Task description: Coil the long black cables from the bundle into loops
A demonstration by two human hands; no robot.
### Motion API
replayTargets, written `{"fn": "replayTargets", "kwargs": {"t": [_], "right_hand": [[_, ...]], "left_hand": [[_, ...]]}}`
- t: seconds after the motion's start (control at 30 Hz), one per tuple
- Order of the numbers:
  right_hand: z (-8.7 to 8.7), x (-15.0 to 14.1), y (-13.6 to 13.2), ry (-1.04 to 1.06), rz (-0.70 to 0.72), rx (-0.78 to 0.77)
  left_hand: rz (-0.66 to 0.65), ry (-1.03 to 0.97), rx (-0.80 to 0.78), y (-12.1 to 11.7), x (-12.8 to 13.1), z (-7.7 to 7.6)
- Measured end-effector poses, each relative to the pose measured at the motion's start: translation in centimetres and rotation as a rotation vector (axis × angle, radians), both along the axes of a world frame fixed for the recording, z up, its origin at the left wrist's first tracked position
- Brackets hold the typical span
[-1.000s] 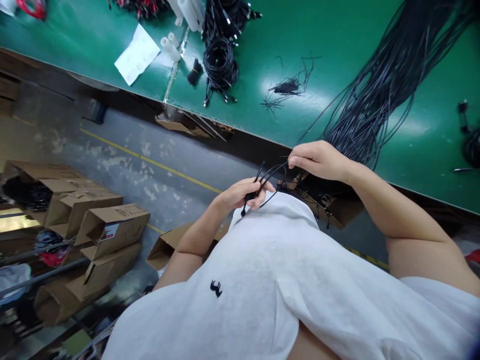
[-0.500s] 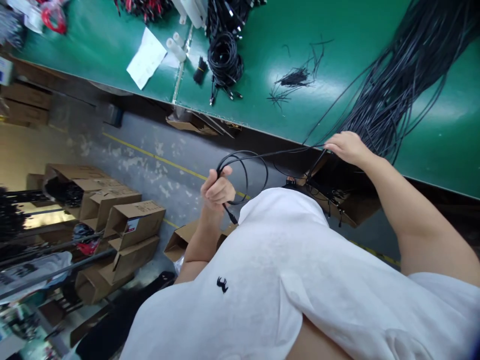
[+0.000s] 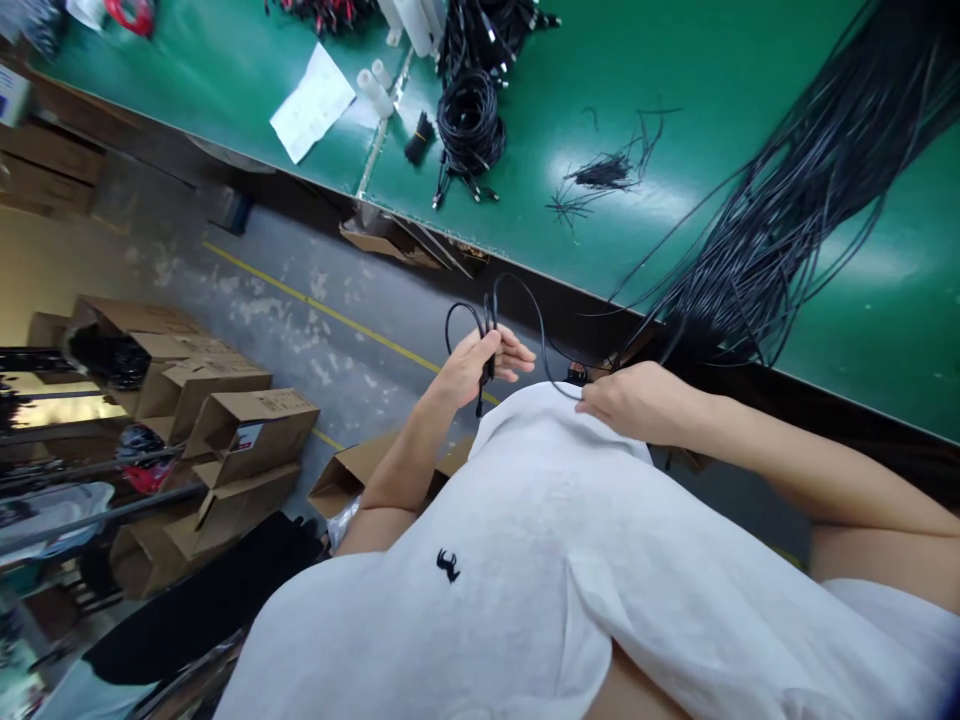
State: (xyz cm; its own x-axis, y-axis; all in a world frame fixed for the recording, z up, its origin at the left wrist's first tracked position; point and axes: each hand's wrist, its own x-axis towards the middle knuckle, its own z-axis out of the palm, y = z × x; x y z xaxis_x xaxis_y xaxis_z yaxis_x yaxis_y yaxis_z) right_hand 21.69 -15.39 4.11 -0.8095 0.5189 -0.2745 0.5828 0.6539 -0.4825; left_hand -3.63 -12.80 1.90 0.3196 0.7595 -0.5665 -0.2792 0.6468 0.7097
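Note:
In front of my shirt, my left hand (image 3: 484,362) holds a loosely coiled black cable (image 3: 452,318) between thumb and palm, its fingers stretched to the right. A short cable end hangs below the hand. From the coil a single loop arches over to my right hand (image 3: 619,398), whose fingers are pinched on the same cable at the shirt's upper edge. Beyond the right hand, a long bundle of black cables (image 3: 787,220) lies across the green table (image 3: 547,240) and droops over its front edge.
On the table are coiled cables (image 3: 470,125), a small tied bundle (image 3: 419,139), cut black pieces (image 3: 604,170), a paper sheet (image 3: 313,103) and white rolls (image 3: 375,92). Cardboard boxes (image 3: 251,430) stand on the floor (image 3: 337,290) at left. Another box (image 3: 352,470) is beside my left forearm.
My right hand has come down and left from the table edge, drawing the cable closer. My left hand has turned and moved right, and its coil is now narrower.

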Motion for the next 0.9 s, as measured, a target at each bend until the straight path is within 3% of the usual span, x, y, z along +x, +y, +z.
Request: {"fn": "replayTargets", "kwargs": {"t": [0.1,0.2,0.3,0.4,0.47,0.53,0.6,0.7,0.83,0.9], "right_hand": [[0.8,-0.5,1.7,0.121,0.105,-0.026],[1.2,-0.8,3.0,0.185,0.040,-0.018],[-0.4,1.2,4.7,0.224,-0.013,-0.110],[-4.9,7.1,7.4,0.171,-0.216,-0.093],[-8.5,12.1,9.1,-0.024,-0.402,0.086],[-11.7,16.1,10.0,-0.221,-0.490,0.231],[-13.5,17.6,9.5,-0.375,-0.501,0.280],[-13.2,14.2,5.7,-0.430,-0.334,0.194],[-8.9,5.2,-0.5,-0.126,0.138,0.007],[-6.4,2.0,-1.2,0.028,0.223,0.022]], "left_hand": [[-0.149,-0.042,0.073,-0.4,2.2,-0.6],[-0.397,-0.078,0.082,-1.1,3.3,-0.6],[-0.523,-0.204,-0.003,-1.9,2.1,-0.2],[-0.312,-0.343,0.022,-2.2,-0.7,0.4],[-0.070,-0.348,0.056,-2.1,-2.4,0.8],[0.131,-0.311,-0.003,-1.9,-3.3,1.1],[0.237,-0.296,-0.095,-1.6,-3.5,1.2],[0.281,-0.302,-0.125,-1.0,-3.1,0.9],[0.159,-0.157,-0.111,-0.1,-2.1,-0.5],[0.033,-0.067,-0.104,-0.1,-1.0,-1.4]]}}
